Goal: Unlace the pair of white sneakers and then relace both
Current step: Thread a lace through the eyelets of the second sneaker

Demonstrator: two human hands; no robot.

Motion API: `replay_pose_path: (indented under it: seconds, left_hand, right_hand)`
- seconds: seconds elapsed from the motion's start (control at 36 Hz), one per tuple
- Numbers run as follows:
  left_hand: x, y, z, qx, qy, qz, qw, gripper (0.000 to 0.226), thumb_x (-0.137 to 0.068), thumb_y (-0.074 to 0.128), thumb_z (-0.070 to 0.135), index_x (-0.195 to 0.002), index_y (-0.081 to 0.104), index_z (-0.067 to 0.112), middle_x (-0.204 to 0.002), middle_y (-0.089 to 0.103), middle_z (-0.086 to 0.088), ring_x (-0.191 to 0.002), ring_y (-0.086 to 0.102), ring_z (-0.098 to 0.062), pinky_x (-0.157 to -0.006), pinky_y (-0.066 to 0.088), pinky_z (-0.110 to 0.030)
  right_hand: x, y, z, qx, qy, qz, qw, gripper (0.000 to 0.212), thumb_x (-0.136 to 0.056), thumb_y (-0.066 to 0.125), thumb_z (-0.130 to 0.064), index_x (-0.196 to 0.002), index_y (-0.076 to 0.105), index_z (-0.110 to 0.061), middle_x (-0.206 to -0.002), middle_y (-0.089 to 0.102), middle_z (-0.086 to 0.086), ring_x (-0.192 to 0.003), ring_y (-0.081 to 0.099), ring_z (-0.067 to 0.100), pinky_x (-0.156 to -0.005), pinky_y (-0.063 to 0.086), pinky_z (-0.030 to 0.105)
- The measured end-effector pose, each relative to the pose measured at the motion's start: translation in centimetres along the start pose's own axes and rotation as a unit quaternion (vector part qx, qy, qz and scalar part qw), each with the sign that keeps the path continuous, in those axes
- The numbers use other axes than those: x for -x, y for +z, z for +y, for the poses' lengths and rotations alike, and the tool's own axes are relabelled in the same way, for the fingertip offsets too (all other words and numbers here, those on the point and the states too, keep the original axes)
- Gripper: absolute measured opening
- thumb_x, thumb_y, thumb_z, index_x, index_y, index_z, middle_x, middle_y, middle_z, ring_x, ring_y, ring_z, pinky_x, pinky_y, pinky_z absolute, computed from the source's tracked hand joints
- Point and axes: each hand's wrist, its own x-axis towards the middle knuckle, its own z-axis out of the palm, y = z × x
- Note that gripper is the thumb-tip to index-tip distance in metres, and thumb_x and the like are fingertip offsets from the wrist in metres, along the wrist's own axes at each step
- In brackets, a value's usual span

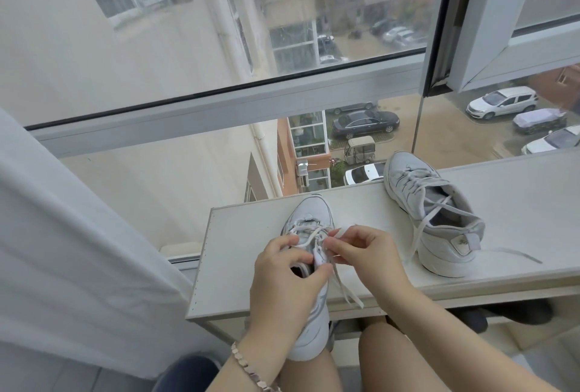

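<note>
I record a large window (219, 102) across the upper frame, a white curtain (62, 234) at lower left, a pale shelf (518, 203) at right, and parked cars (365, 123) outside in grey daylight.

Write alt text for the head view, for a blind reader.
A left hand grips a white sneaker resting on a white ledge while the right hand pinches its lace. The second sneaker stands to the right, laces loose, beside a window.

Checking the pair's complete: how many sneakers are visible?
2. The near sneaker lies at the shelf's front edge under the left hand and right hand; the far sneaker stands farther right on it.
</note>
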Motion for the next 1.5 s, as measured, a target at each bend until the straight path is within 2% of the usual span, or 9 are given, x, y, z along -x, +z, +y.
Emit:
replay_pose_path:
  seconds: [0.28, 0.42, 0.56, 0.83, 0.94, 1.17, 1.28, 1.44, 1.5]
  left_hand:
    - [0.0, -0.5, -0.8, 0.046, 0.003, -0.02, 0.999, 0.015, -0.067, 0.079, 0.025, -0.061, 0.067, 0.031, -0.104, 0.054, 0.028, -0.105, 0.049, 0.007, -0.074, 0.031, -0.002]
    - [0.1, -0.6, -1.1, 0.049, 0.01, -0.04, 0.998, 0.011, -0.068, 0.079, 0.027, -0.063, 0.069, 0.03, -0.107, 0.053, 0.031, -0.108, 0.043, 0.014, -0.075, 0.03, -0.001]
    - [0.6, -0.6, -1.5, 0.05, 0.017, -0.039, 0.998, 0.009, -0.068, 0.078, 0.028, -0.064, 0.07, 0.03, -0.11, 0.048, 0.035, -0.109, 0.038, 0.02, -0.074, 0.028, 0.005]
    - [0.5, -0.7, -1.6, 0.045, 0.025, -0.045, 0.998, 0.01, -0.069, 0.078, 0.026, -0.063, 0.07, 0.029, -0.113, 0.048, 0.032, -0.111, 0.039, 0.017, -0.074, 0.026, 0.008]
    - [0.4, -0.7, -1.6, 0.044, 0.026, -0.047, 0.998, 0.01, -0.068, 0.078, 0.029, -0.063, 0.07, 0.031, -0.112, 0.047, 0.035, -0.112, 0.039, 0.017, -0.076, 0.028, 0.003]
    - [0.4, -0.6, -1.6, 0.042, 0.03, -0.048, 0.997, 0.011, -0.068, 0.078, 0.03, -0.062, 0.07, 0.033, -0.112, 0.048, 0.034, -0.111, 0.038, 0.018, -0.076, 0.029, 0.002]
    - [0.4, -0.6, -1.7, 0.04, 0.033, -0.053, 0.997, 0.009, -0.068, 0.078, 0.03, -0.063, 0.07, 0.031, -0.113, 0.048, 0.034, -0.113, 0.039, 0.016, -0.078, 0.028, 0.001]
    - [0.4, -0.7, -1.5, 0.039, 0.045, -0.051, 0.997, 0.011, -0.07, 0.076, 0.031, -0.061, 0.069, 0.031, -0.111, 0.049, 0.033, -0.109, 0.042, 0.017, -0.075, 0.029, 0.005]
    - [0.2, -0.7, -1.4, 0.038, 0.043, -0.053, 0.997, 0.011, -0.071, 0.075, 0.032, -0.062, 0.07, 0.031, -0.111, 0.049, 0.032, -0.106, 0.041, 0.02, -0.073, 0.028, 0.007]
  right_hand:
    - [-0.3, -0.4, -0.5, -0.002, 0.082, -0.052, 0.995, 0.029, -0.075, 0.071, 0.003, -0.051, 0.067, -0.013, -0.063, 0.069, 0.001, -0.052, 0.062, 0.009, -0.054, 0.054, 0.018]
    - [-0.8, -1.2, -1.5, 0.054, 0.109, -0.105, 0.987, 0.014, -0.078, 0.068, 0.004, -0.07, 0.066, -0.008, -0.053, 0.065, 0.0, -0.046, 0.059, 0.005, -0.05, 0.05, 0.015]
    - [-1.1, -1.4, -2.2, 0.11, 0.108, -0.137, 0.978, 0.013, -0.076, 0.071, 0.001, -0.071, 0.066, -0.01, -0.056, 0.066, 0.001, -0.047, 0.058, 0.005, -0.05, 0.049, 0.015]
    - [-0.3, -0.9, -2.0, 0.082, 0.12, -0.062, 0.987, 0.014, -0.068, 0.079, -0.003, -0.064, 0.067, -0.007, -0.049, 0.062, 0.001, -0.042, 0.054, 0.005, -0.046, 0.048, 0.015]
    - [0.1, -0.5, -1.6, 0.098, 0.077, -0.03, 0.992, 0.012, -0.069, 0.079, -0.004, -0.063, 0.069, -0.006, -0.053, 0.064, 0.0, -0.046, 0.057, 0.004, -0.048, 0.048, 0.015]
    - [1.3, -0.4, -0.7, 0.202, -0.066, -0.005, 0.977, 0.014, -0.073, 0.077, -0.011, -0.065, 0.072, -0.021, -0.066, 0.069, -0.004, -0.06, 0.059, 0.0, -0.059, 0.047, 0.012]
    - [1.7, -0.5, -0.4, 0.245, -0.154, -0.006, 0.957, 0.025, -0.074, 0.075, -0.003, -0.065, 0.066, -0.024, -0.07, 0.066, -0.011, -0.067, 0.061, 0.003, -0.066, 0.048, 0.014]
    - [1.7, 0.7, -0.6, 0.307, -0.287, -0.048, 0.906, 0.009, -0.076, 0.069, -0.008, -0.07, 0.066, -0.015, -0.062, 0.057, -0.018, -0.065, 0.057, 0.001, -0.061, 0.046, 0.012]
    - [1.5, 1.1, -0.5, 0.323, -0.276, -0.024, 0.905, 0.011, -0.08, 0.066, -0.01, -0.07, 0.063, -0.016, -0.062, 0.058, -0.013, -0.067, 0.056, 0.003, -0.061, 0.045, 0.014]
